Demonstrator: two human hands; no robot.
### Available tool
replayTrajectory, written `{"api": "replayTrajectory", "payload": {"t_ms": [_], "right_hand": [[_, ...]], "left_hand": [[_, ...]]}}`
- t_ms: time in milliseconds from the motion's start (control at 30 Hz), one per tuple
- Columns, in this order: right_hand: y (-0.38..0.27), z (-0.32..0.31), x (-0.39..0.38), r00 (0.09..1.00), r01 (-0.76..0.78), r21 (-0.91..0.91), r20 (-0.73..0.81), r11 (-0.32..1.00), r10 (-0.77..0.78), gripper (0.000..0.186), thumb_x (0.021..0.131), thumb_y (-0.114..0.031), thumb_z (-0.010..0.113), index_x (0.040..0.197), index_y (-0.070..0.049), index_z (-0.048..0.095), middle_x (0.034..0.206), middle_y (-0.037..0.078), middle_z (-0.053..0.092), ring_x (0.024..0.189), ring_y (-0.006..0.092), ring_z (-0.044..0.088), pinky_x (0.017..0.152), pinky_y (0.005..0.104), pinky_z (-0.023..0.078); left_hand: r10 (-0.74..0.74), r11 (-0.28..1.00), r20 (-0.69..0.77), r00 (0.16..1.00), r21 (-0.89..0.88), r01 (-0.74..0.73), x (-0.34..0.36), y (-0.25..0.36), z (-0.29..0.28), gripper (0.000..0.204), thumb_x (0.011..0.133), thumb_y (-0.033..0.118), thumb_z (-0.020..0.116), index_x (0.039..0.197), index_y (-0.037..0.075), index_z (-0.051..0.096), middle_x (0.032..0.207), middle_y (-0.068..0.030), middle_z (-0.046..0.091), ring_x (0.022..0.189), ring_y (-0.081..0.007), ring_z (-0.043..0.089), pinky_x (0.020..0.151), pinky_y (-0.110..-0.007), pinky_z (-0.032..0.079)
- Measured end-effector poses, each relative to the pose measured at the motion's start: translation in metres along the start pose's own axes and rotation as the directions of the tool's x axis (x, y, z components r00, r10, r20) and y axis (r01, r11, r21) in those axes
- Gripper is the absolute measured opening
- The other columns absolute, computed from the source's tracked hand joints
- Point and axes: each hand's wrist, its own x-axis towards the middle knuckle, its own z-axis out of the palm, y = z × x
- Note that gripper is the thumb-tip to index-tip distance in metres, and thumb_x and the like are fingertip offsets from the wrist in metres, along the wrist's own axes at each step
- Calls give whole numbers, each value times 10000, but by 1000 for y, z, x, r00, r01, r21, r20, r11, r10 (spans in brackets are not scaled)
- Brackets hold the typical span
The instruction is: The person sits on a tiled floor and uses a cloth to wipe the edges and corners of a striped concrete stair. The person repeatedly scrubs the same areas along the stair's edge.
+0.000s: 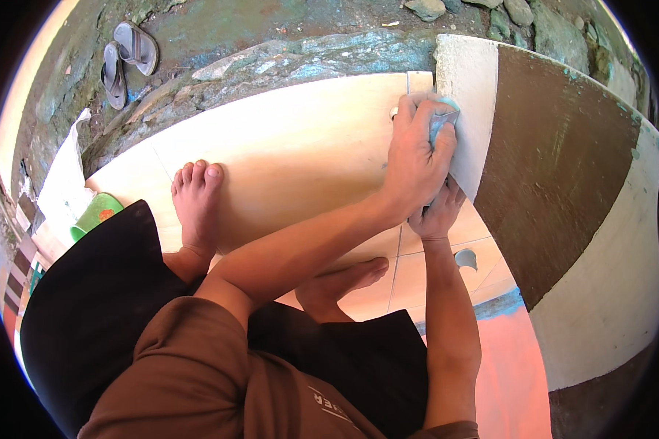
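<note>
My left hand [419,150] is closed around a folded, light blue-grey piece [444,123] that looks like sandpaper. It presses this against the inner side of a low wall [467,110], near the wall's white end. Just below it, my right hand [438,212] rests against the same wall with its fingers stretched out, some of them hidden behind the left hand. A small curled grey piece [466,259] lies on the tiles beside my right forearm.
My bare feet stand on pale tiles [293,124]. The wall's top has brown [556,168] and white bands. Rough stone edges the tiles; sandals [135,50] lie beyond. At left are a green object [97,214] and a white sheet [64,183].
</note>
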Motion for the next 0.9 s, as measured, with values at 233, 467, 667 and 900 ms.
{"api": "replayTrajectory", "payload": {"t_ms": [233,467,667,900], "right_hand": [[4,-1,-5,1000,-3,41,26,999,2,620,935,-480,486,1336,-8,497,1405,244,481,1283,499,423,1072,618,289],[6,0,-8,999,2,18,35,1000,-2,636,930,-484,481,1341,2,492,1402,249,480,1274,492,430,1056,608,310],[6,0,-7,1000,7,30,26,1000,-8,638,929,-483,481,1341,5,491,1383,246,491,1261,487,439,1048,606,315],[5,1,-7,1000,-4,28,29,1000,3,636,924,-487,481,1320,12,503,1355,255,497,1238,502,445,1038,611,325]], "left_hand": [[5,1000,-140,990,-4,-6,28,-3,-7,239,962,110,589,1180,14,600,1063,-168,544,959,-284,573,852,-392,481],[-281,884,-32,959,-397,246,24,10,-1,329,944,81,634,1240,-52,586,994,-118,687,860,-122,623,748,-291,519],[-392,847,-40,919,-406,343,30,10,1,307,922,108,662,1173,-63,618,932,-103,684,834,-116,619,729,-289,510],[-455,808,-50,889,-443,389,33,16,3,211,921,135,664,1017,-52,681,856,-75,687,742,-104,591,682,-298,499]]}}
